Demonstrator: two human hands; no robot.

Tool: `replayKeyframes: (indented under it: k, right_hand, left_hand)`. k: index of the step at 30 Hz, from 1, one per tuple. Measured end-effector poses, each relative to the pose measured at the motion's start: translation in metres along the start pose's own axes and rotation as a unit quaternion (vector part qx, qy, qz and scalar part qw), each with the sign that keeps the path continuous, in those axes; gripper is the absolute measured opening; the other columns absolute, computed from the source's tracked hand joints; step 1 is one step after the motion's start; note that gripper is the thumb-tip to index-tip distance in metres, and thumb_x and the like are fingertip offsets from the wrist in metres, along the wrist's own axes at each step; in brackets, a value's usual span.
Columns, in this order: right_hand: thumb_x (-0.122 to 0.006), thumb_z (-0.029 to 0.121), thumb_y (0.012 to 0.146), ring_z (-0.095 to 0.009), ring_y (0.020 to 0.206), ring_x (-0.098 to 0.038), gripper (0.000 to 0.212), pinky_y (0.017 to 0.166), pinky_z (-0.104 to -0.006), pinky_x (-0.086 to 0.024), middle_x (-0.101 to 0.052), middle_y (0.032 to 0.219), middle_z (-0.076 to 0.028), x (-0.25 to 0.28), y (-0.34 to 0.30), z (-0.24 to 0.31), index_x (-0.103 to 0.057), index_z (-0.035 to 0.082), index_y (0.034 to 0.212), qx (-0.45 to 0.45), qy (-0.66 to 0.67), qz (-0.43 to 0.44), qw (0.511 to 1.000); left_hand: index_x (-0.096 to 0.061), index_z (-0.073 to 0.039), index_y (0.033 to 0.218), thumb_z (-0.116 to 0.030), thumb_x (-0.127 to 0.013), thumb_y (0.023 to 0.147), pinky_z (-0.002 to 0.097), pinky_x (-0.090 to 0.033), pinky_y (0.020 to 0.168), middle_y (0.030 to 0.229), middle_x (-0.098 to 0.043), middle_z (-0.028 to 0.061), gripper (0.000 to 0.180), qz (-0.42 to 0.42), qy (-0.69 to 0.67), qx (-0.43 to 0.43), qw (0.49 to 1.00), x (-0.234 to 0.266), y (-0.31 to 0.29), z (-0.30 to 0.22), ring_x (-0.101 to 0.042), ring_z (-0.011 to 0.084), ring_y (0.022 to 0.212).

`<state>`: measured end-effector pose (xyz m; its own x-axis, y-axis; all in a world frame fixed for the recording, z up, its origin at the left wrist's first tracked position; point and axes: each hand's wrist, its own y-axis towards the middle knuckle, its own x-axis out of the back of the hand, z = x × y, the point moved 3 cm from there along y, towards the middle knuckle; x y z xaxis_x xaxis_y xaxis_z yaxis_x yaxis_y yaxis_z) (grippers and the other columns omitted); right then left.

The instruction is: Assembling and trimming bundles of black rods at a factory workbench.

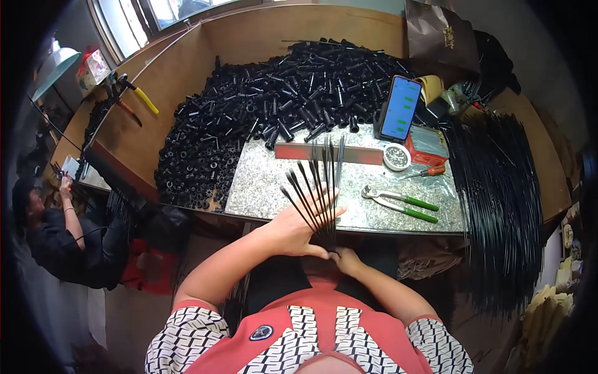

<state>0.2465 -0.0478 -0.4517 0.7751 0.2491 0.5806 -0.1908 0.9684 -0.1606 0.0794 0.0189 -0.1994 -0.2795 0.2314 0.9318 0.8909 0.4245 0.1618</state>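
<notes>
A fan of thin black rods (318, 193) stands up in front of me, tips spread over the near edge of the speckled worktop. My left hand (296, 229) has its fingers behind the rods and its thumb across the front, near their lower part. Lower down, my right hand (347, 262) is closed at the bottom ends of the same rods, its fingers partly hidden. Behind the rod tips lies a long reddish-brown bar (355, 154). Green-handled pincers (403, 204) rest to the right of the rods.
A large heap of black tubular parts (293, 87) fills the back. On the right are a phone (400, 107), a white bowl (396, 157) of small bits, a screwdriver (427, 172), a red box (427, 149) and a long bundle of black rods (498, 212). Another person (68, 230) sits at far left.
</notes>
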Motion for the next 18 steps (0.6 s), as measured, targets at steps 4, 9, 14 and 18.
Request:
replayKeyframes:
  k: [4, 9, 14, 18]
  right_hand:
    - [-0.06, 0.021, 0.088, -0.042, 0.11, -0.057, 0.039, 0.095, -0.0449, -0.045, -0.059, 0.116, -0.028, 0.004, 0.007, 0.001, -0.058, -0.003, 0.119, -0.161, -0.109, 0.092, 0.977]
    - [-0.059, 0.019, 0.088, -0.04, 0.119, -0.051, 0.041, 0.102, -0.0414, -0.041, -0.053, 0.128, -0.027, 0.025, -0.032, 0.023, -0.056, -0.004, 0.123, -0.031, -0.057, 0.036, 0.997]
    - [-0.056, 0.012, 0.089, -0.039, 0.118, -0.053, 0.036, 0.1, -0.0386, -0.043, -0.054, 0.127, -0.026, 0.066, -0.058, 0.07, -0.055, -0.004, 0.122, 0.046, 0.039, 0.074, 0.995]
    - [-0.055, 0.016, 0.094, -0.023, 0.12, -0.054, 0.04, 0.101, -0.0325, -0.041, -0.056, 0.129, -0.017, 0.111, -0.063, 0.132, -0.051, 0.001, 0.13, 0.004, 0.049, 0.133, 0.99]
  left_hand:
    - [-0.042, -0.009, 0.141, -0.05, -0.069, 0.078, 0.0477, -0.026, 0.112, 0.151, -0.029, 0.019, 0.08, -0.056, 0.057, 0.008, 0.997, -0.034, 0.009, 0.007, -0.024, 0.038, 0.141]
    - [-0.045, -0.008, 0.138, -0.045, -0.066, 0.081, 0.0442, -0.029, 0.112, 0.148, -0.035, 0.0166, 0.071, -0.078, 0.115, -0.012, 0.99, -0.039, 0.005, 0.011, -0.03, 0.0338, 0.139]
    - [-0.043, -0.014, 0.14, -0.041, -0.073, 0.072, 0.0472, -0.028, 0.112, 0.149, -0.032, 0.0174, 0.08, -0.095, 0.155, 0.037, 0.983, -0.031, 0.005, 0.013, -0.03, 0.0345, 0.139]
    - [-0.037, -0.017, 0.145, -0.047, -0.077, 0.064, 0.0521, -0.025, 0.111, 0.152, -0.029, 0.0166, 0.095, -0.09, 0.119, 0.084, 0.985, -0.024, 0.003, 0.019, -0.026, 0.0344, 0.141]
